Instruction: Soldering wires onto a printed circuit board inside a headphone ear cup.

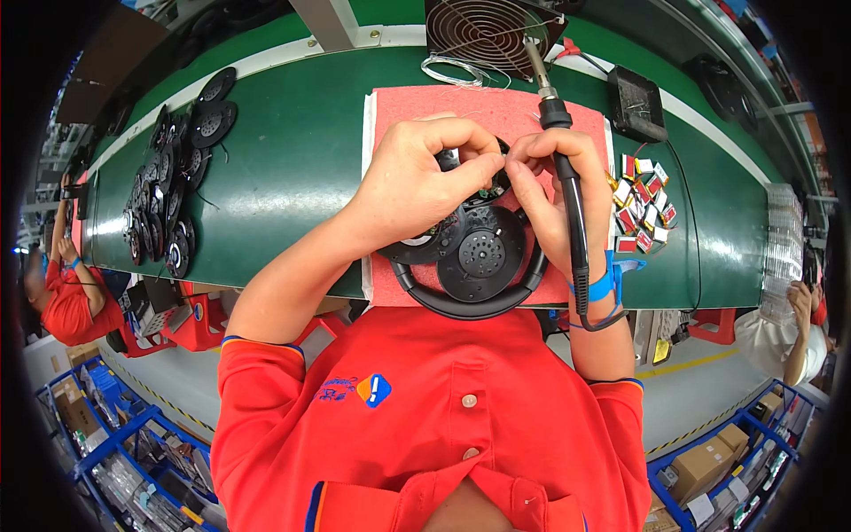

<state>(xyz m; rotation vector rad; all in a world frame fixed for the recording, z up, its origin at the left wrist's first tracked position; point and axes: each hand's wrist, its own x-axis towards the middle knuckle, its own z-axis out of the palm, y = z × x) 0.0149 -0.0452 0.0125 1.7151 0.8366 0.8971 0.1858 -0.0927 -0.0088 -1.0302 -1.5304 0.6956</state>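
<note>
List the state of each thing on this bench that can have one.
Headphones: lying on the red mat, one earcup opened.
Soldering iron: gripped in right hand, tip up.
Left hand: pinching the opened earcup.
Fan: blades cannot be seen turning.
Earcup parts: heaped loose.

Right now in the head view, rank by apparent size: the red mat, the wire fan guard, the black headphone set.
1. red mat
2. black headphone set
3. wire fan guard, partly cut off at the top, so unsure against the headphones.

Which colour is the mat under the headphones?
Pinkish red mat, clearest in the head view.
</note>
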